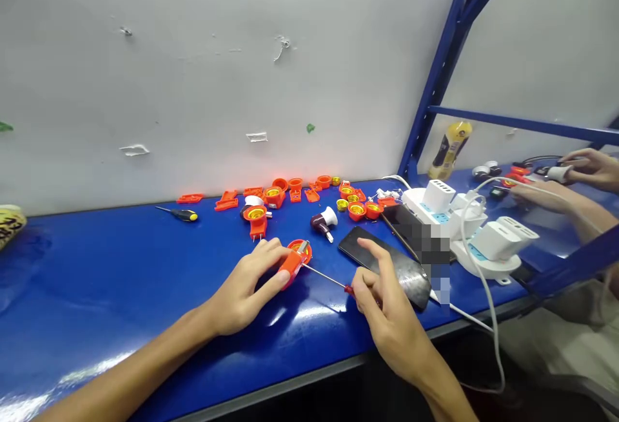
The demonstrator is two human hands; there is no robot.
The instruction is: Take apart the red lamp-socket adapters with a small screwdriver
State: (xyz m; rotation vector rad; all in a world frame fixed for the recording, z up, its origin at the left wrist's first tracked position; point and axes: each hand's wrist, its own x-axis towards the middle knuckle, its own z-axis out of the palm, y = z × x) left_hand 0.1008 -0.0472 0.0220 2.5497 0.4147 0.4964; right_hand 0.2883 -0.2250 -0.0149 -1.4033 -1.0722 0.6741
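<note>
1. Head view, centre of frame: my left hand (249, 290) is curled, thumb and fingers pinching the orange socket piece (294, 263).
2. Lower right of centre: my right hand (389, 312) closes round the red-handled screwdriver (326, 276), index finger extended.
3. Tip contact is too small to confirm; I judge that off-axis pressure could slip it towards the left fingers.

left hand (247, 288) in a pinch, right hand (389, 309) curled (forefinger (382, 256) outstretched)

Bright light leaves white glare on the blue tabletop (116, 274).
</note>
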